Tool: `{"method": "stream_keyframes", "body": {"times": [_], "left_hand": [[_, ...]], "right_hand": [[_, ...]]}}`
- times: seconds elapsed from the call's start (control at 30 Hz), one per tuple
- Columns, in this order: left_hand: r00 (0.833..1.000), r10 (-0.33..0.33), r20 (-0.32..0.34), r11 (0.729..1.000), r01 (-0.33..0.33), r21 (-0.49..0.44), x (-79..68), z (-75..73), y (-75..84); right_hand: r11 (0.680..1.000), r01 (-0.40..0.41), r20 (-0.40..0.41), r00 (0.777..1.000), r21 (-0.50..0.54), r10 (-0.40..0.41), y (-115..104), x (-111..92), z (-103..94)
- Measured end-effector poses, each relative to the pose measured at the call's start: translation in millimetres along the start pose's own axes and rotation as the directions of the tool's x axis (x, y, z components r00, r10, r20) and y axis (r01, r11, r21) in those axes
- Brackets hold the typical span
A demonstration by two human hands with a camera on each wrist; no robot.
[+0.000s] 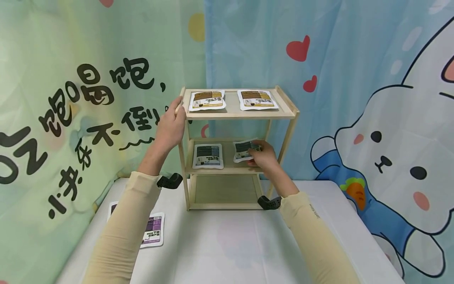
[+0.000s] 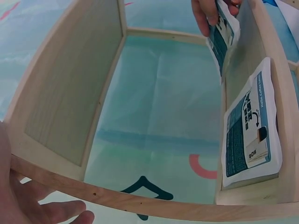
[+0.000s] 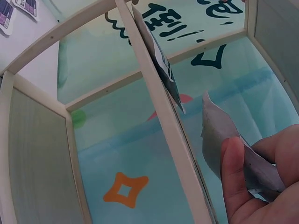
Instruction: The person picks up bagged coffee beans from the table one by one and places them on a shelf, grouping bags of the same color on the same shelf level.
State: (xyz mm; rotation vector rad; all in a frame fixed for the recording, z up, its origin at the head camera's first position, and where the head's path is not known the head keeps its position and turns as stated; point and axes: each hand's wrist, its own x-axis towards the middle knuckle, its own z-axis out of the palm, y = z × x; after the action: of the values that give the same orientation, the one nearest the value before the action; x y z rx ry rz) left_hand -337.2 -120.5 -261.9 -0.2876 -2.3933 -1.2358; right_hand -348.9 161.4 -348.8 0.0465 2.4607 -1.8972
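Nearest are two beige sleeves (image 1: 120,221), reaching forward over the white surface (image 1: 227,244). On the surface at the near left lie two purple packets (image 1: 153,230), partly hidden by the sleeve on that side. Just beyond each cuff is a black device (image 1: 170,181) at the wrist. Farther on stands a wooden rack (image 1: 241,115) with three levels, the bottom shelf (image 1: 225,189) lowest. The right hand (image 1: 265,157) pinches a blue packet (image 1: 242,152) between thumb and fingers at the right of the middle level; the packet is tilted, and I cannot tell whether it touches the shelf there. To its left, well apart, the other blue packet (image 1: 207,156) lies on the middle shelf. The left hand (image 1: 171,128) grips the rack at its top left edge, fingers beneath the rail. Two brown packets (image 1: 207,100) lie side by side on the top shelf, a gap between them. At the far side hang printed curtains (image 1: 248,51), a rabbit (image 1: 393,150) at the right.
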Motion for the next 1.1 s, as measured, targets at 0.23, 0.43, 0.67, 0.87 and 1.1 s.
{"method": "stream_keyframes", "body": {"times": [0.23,0.43,0.67,0.87,1.1], "left_hand": [[1.000,-0.003,-0.007,1.000,0.003,-0.012,0.2,1.1,-1.4],[1.000,-0.009,-0.005,1.000,0.009,-0.016,-1.0,0.5,-0.9],[1.000,-0.002,-0.003,1.000,0.002,-0.018,-0.4,0.9,-0.1],[1.000,-0.004,-0.005,1.000,0.003,-0.021,-0.3,1.4,0.1],[1.000,-0.007,-0.010,1.000,0.007,-0.015,-1.2,1.5,-0.1]], "right_hand": [[1.000,0.001,0.019,1.000,0.013,-0.002,2.3,-2.2,-0.4],[1.000,-0.008,0.030,1.000,0.016,0.008,3.0,-2.8,-0.9],[1.000,-0.026,0.034,0.999,-0.009,0.027,4.6,-0.9,-4.8],[0.999,-0.029,0.026,0.999,-0.044,0.030,5.3,-2.1,-7.4],[0.990,-0.027,-0.024,0.999,-0.137,0.024,3.9,-10.0,-6.0]]}}
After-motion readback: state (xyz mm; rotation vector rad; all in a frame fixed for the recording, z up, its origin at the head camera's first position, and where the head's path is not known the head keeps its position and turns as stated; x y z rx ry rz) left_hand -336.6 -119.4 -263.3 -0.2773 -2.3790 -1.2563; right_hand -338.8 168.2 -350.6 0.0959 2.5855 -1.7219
